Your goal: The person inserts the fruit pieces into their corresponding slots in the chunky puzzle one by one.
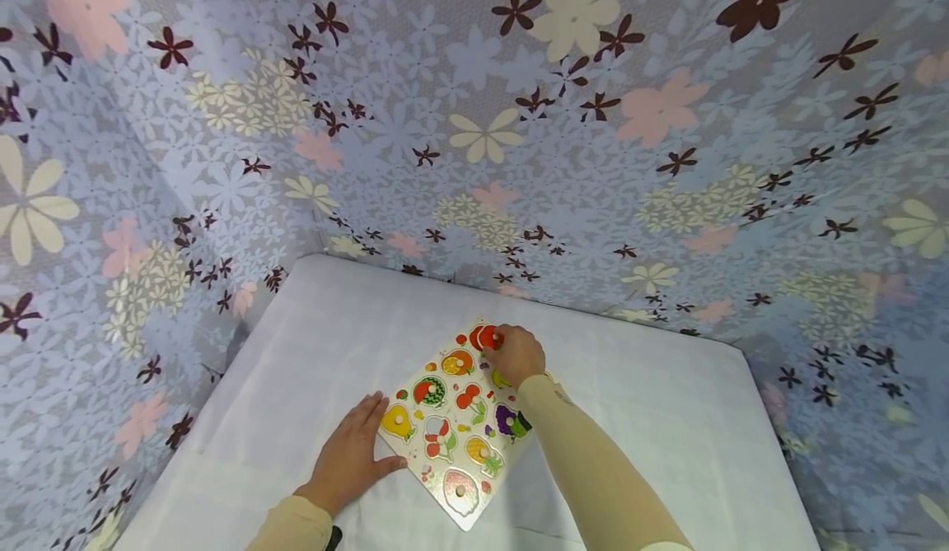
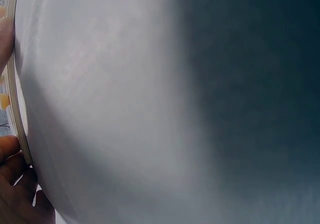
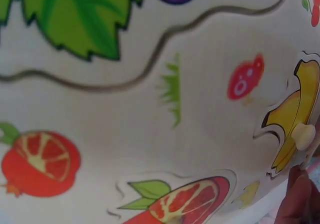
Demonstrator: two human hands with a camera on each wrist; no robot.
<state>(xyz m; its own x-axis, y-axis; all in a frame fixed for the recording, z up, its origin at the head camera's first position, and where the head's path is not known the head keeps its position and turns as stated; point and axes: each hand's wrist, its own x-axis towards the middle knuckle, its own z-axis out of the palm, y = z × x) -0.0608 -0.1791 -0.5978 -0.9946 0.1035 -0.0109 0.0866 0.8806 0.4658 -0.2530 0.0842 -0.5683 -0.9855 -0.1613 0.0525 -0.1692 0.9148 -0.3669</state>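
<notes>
A fruit puzzle board (image 1: 454,460) lies at an angle on the white surface, bearing fruit pieces with small knobs. My right hand (image 1: 516,356) pinches a red fruit piece (image 1: 480,337) at the board's far corner; its exact kind is partly hidden by the fingers. My left hand (image 1: 348,456) rests at the left corner, fingers extended along one edge and thumb touching another. The left wrist view shows the board's thin side edge (image 2: 19,119) between thumb and fingers. Near the right hand's fingers (image 3: 295,196) in the right wrist view is a banana piece (image 3: 300,104).
On the board sit a pear (image 1: 398,422), a watermelon (image 1: 430,391), an orange (image 1: 457,362), cherries (image 1: 469,397), grapes (image 1: 507,421) and a pineapple (image 1: 483,454). A pinkish knobbed shape (image 1: 460,489) lies near the front corner. Flowered cloth (image 1: 474,164) hangs around the white surface (image 1: 652,419).
</notes>
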